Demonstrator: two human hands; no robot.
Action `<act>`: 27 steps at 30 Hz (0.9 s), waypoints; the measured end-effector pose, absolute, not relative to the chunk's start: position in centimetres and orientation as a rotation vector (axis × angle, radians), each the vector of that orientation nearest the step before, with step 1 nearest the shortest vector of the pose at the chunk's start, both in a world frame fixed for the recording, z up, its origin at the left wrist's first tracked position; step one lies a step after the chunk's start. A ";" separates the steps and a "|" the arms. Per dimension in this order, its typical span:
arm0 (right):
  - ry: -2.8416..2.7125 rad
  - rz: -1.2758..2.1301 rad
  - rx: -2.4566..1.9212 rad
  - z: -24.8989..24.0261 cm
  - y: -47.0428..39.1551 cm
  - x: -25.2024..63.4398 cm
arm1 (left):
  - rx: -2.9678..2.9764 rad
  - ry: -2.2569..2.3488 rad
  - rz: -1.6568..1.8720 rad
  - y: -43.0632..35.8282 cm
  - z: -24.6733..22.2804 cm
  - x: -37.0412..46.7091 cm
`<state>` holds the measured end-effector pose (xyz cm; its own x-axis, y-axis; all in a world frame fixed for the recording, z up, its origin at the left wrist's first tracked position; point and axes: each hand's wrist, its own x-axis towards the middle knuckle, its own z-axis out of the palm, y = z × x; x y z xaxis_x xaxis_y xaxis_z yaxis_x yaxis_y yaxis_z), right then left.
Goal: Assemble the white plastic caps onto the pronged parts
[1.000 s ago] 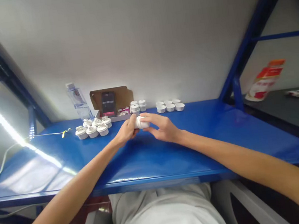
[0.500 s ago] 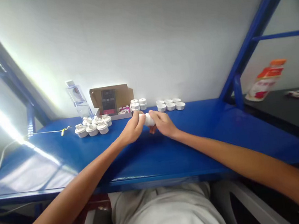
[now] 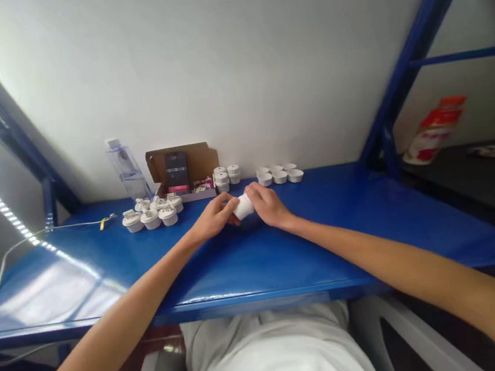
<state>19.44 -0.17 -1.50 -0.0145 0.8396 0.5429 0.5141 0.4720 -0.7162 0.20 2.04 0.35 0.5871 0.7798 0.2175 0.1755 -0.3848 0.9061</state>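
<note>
The small white container (image 3: 244, 207) sits tilted between the hands over the blue bench's middle, its long axis running roughly side to side, the left hand (image 3: 216, 216) and right hand (image 3: 269, 204) clamped on opposite ends, equally near.

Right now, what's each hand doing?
Left hand: closed on the white piece.
Right hand: closed on the same white piece, at its other end.

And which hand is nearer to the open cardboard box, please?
Left. The left hand is just in front of the box, toward its right end; the right hand is farther right.
</note>
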 end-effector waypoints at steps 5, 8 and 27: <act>-1.762 0.345 -1.235 -1.2 0.7 20.2 | 2.098 0.781 0.899 2.6 -0.1 -0.3; -1.783 0.221 -1.354 -0.6 2.3 20.9 | 2.372 0.874 0.859 3.0 -0.1 -1.1; -2.099 -0.178 -1.790 -0.3 6.4 24.9 | 2.586 2.204 0.411 4.8 4.5 -8.0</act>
